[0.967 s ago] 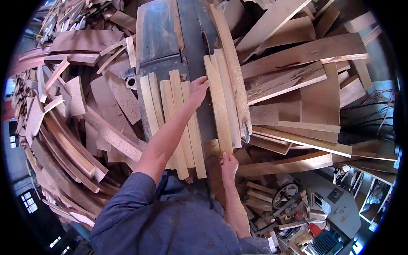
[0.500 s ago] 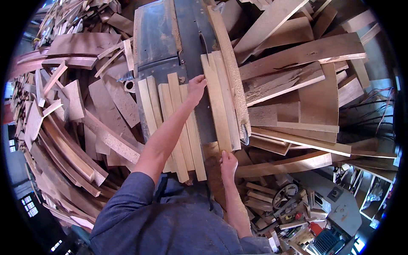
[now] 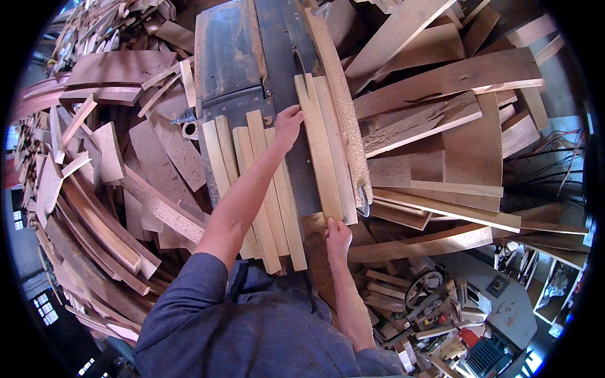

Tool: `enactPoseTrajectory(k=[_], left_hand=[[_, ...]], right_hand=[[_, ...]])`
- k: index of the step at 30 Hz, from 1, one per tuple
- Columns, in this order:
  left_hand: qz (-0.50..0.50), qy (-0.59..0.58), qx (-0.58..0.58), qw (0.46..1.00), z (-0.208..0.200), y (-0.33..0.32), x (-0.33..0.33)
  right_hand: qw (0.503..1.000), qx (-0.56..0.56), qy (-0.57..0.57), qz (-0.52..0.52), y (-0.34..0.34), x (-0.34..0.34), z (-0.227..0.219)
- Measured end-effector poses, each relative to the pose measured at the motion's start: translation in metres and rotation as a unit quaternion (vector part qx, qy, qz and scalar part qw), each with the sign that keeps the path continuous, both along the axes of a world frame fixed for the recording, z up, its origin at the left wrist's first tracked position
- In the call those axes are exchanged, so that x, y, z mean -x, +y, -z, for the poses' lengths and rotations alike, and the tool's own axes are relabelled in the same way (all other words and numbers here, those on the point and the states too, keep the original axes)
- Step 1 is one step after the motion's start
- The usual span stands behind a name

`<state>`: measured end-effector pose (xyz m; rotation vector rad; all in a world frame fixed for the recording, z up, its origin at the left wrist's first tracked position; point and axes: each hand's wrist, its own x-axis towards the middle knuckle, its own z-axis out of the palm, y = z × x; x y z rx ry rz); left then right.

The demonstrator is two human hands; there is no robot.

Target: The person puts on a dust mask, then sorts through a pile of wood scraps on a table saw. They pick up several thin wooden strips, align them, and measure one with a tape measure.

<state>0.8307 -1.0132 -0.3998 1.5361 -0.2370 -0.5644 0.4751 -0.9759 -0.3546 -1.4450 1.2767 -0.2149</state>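
A long pale wooden strip lies lengthwise on the dark saw table, its far end at the thin saw blade. A short slit shows in that end. My left hand is closed, its fingertips pressed to the strip's left edge near the far end. Behind the near end, my right hand pinches the strip with thumb and fingers. Another pale strip runs alongside on the right, by a dusty wooden fence board. Under my left forearm lie several more pale strips side by side.
Curved boards and offcuts are heaped on the right. More curved planks and scraps fill the left. At the lower right stands a grey machine near a handwheel. A metal clamp sits at the fence's near end.
The strip has slid slightly away from me toward the blade, with both hands moving along with it. The whole view has shifted a little.
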Motion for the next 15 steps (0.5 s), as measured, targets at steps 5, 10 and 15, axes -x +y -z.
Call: enactPoseTrajectory(k=[5, 10, 15], left_hand=[[-0.019, -0.002, 0.025, 0.999, 0.002, -0.008, -0.005], [0.007, 0.007, 0.004, 1.000, 0.003, -0.006, -0.016], [0.010, 0.029, 0.002, 1.000, -0.015, -0.008, -0.019]], right_hand=[[1.000, 0.023, -0.007, -0.008, -0.003, -0.006, 0.006], [0.998, 0.051, -0.025, -0.012, -0.005, -0.016, 0.004], [1.000, 0.000, -0.005, -0.001, -0.008, -0.021, 0.005]])
